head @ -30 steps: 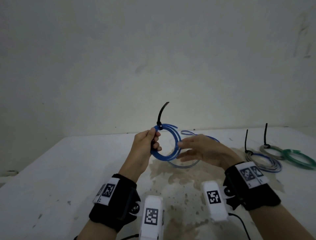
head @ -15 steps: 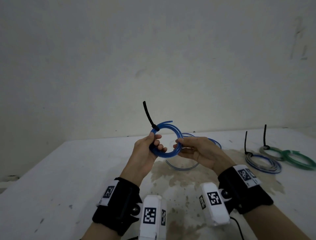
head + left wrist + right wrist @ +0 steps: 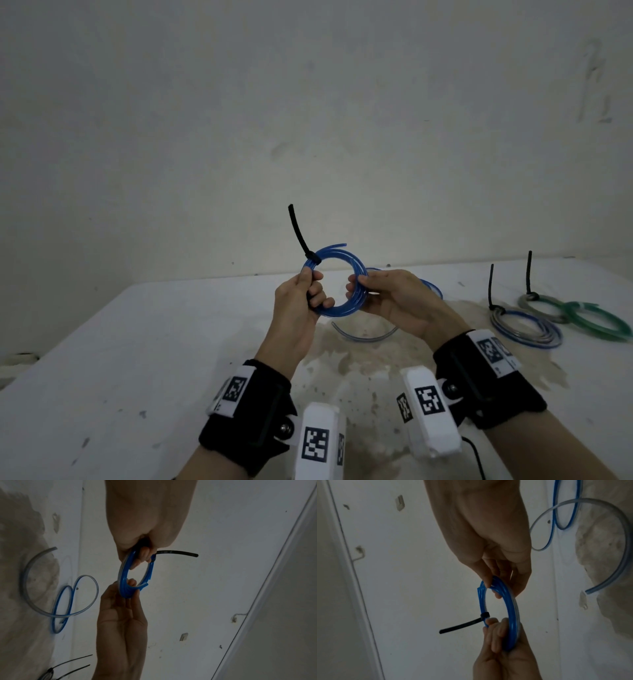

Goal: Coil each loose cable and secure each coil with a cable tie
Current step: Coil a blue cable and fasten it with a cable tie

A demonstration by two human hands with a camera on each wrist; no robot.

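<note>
Above the stained white counter, both hands are holding a round coil of blue plastic cable upright in the air, clear of the surface. The left hand is gripping the coil's left side, fingers curled through the ring and thumb lying on the outer edge just below a black cable tie that is wrapping the coil at its upper left, with its free tail sticking up and to the left. The right hand is pinching the coil's right side between thumb and fingertips. Two cut ends of the blue cable are poking out near the top of the ring. Behind and beneath the hands, a loose length of clear and blue tubing is lying in open loops on the counter. Farther to the right, a tied grey and blue coil is resting flat, and beside it a grey coil and a green coil are overlapping, with two black tie tails standing upright there.
</note>
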